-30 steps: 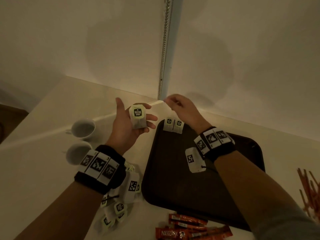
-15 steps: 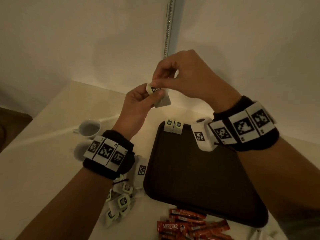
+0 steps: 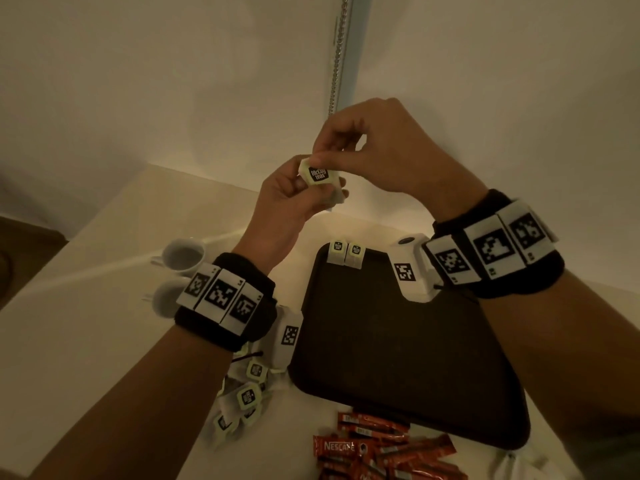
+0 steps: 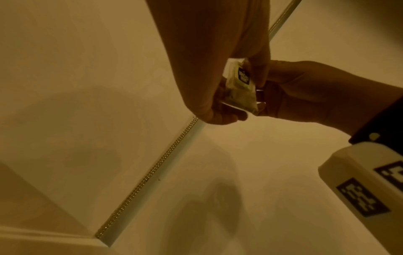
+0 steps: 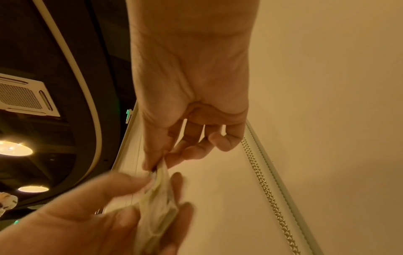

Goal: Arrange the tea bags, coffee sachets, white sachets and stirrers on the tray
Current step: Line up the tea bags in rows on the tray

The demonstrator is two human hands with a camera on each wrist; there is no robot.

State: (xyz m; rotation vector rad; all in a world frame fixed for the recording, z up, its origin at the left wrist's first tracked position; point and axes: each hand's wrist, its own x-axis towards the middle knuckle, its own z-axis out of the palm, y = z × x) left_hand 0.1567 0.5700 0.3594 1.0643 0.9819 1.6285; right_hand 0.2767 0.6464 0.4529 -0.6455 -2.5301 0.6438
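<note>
Both hands are raised above the table with a white tea bag [image 3: 320,183] between them. My left hand [image 3: 294,199] holds its body from below, and my right hand [image 3: 332,157] pinches its top edge between thumb and forefinger. The wrist views show the same tea bag [image 4: 240,86] [image 5: 160,193] gripped from both sides. Two tea bags [image 3: 346,252] stand side by side at the far left corner of the dark tray [image 3: 398,358]. A loose pile of tea bags [image 3: 246,393] lies left of the tray. Red coffee sachets [image 3: 377,448] lie in front of it.
Two white cups [image 3: 181,254] stand on the table at the left, partly behind my left wrist. A wall rises right behind the table, with a bead chain [image 3: 339,53] hanging down it.
My right hand came up from the tray's far corner and took the top of the tea bag in my left hand. Both hands have risen with it.
</note>
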